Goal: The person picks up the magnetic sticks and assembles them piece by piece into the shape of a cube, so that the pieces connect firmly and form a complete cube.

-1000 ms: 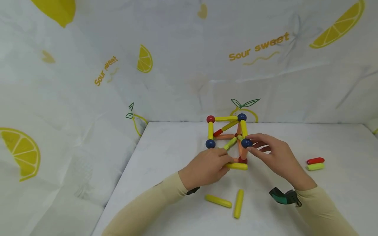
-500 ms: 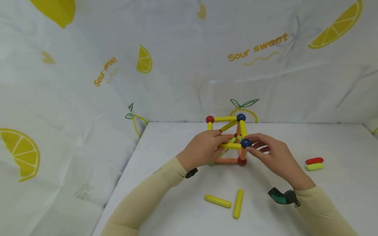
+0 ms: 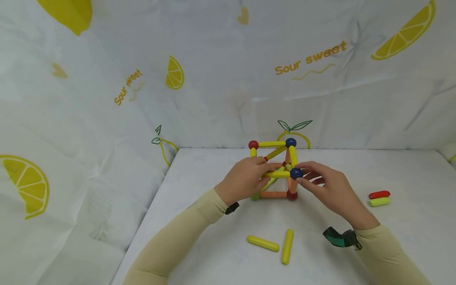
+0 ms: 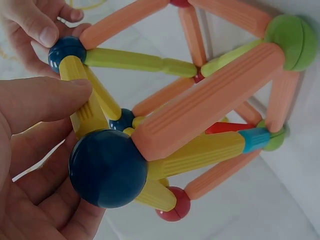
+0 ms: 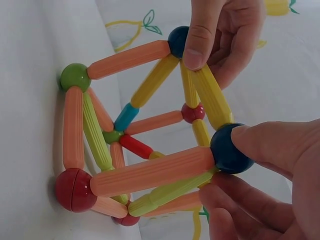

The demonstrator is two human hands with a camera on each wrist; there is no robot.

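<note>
A cube-like frame of magnetic rods and balls stands on the table, with orange rods [image 3: 273,194] in its base and uprights and yellow ones along the top. My left hand [image 3: 244,178] pinches a yellow rod [image 3: 278,174] at the front top edge. In the left wrist view that rod spans from a near blue ball [image 4: 107,168] to the right-hand blue ball [image 4: 67,54]. My right hand [image 3: 329,186] holds the front right blue ball [image 5: 232,149] between thumb and fingers. Diagonal rods cross the sides. From the head, my left hand covers the front left top corner.
Two loose yellow sticks, one slanted [image 3: 263,243] and one nearly upright in view [image 3: 287,246], lie before the frame. To the right, a short red stick [image 3: 379,194] lies beside a yellow-green one [image 3: 379,202]. A lemon-print sheet [image 3: 213,99] hangs behind the white table [image 3: 199,253].
My left hand has lifted the yellow rod from low in front of the frame to its top front edge, against the right blue ball. My right hand keeps its hold on that ball.
</note>
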